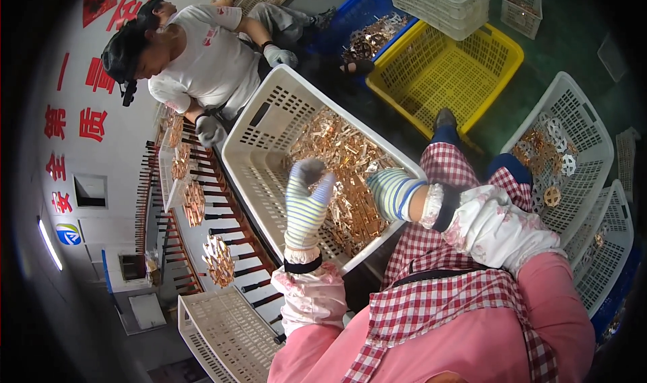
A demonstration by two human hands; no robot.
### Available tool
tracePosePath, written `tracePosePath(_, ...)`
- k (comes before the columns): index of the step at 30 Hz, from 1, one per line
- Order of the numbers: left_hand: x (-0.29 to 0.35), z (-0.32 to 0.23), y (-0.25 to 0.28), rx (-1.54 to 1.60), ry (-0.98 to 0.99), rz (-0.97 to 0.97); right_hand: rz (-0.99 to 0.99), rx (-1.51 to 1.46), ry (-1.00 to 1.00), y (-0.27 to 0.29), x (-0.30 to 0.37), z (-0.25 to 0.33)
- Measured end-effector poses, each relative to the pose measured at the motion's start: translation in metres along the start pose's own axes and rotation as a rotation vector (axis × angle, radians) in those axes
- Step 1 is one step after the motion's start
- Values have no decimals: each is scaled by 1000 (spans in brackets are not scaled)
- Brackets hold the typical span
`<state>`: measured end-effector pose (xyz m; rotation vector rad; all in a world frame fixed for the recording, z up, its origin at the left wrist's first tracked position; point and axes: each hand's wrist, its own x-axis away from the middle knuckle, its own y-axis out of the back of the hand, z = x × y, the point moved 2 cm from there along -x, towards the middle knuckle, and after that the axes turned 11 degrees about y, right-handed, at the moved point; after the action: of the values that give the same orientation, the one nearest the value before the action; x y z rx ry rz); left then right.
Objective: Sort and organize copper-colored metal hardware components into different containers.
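A white plastic basket (259,123) stands tilted in front of me, heaped with small copper-coloured metal pieces (347,174). Over the basket's left part is my left hand (309,197), in a striped knit glove with grey fingertips. Its fingers curl in toward the thumb; whatever lies between them is too small to make out. My right hand (395,193), gloved in the same stripes, reaches over the basket's right rim to the pieces. The back of that hand faces up and hides most of its fingers.
Left of the basket runs a rack of dark rods (236,241) with bundles of copper pieces (219,260) beside it. A co-worker (205,52) in grey gloves sits at the far left. A yellow basket (445,73), a blue bin (357,15) and white baskets (586,127) stand around.
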<state>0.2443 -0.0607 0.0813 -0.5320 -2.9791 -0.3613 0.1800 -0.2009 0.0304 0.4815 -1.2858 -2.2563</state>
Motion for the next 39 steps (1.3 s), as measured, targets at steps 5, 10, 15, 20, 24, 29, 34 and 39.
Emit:
tracePosePath(5, -2, 6, -4, -124, 19, 141, -106, -40, -20, 3, 0, 6)
tracePosePath(10, 4, -5, -4, 91, 121, 114, -492, -167, 9, 4, 13, 6)
tracePosePath(15, 1, -1, -4, 37, 107, 71, -618, -64, 7, 5, 14, 8)
tracePosePath(20, -4, 12, 3, 61, 178, 142, -379, -65, -23, -2, 4, 6)
tracePosePath(24, 0, 6, -4, -8, 137, 94, -344, -109, -16, -10, 4, 0)
tracePosePath(29, 4, -4, 0, -241, -214, -220, -318, 6, 39, 0, 3, -3)
tracePosePath(34, -2, 7, 2, -57, -115, -75, -120, -101, -161, 7, 1, 6)
tracePosePath(39, 0, 5, -7, -2, 135, 125, -161, -112, -111, 7, 1, 7)
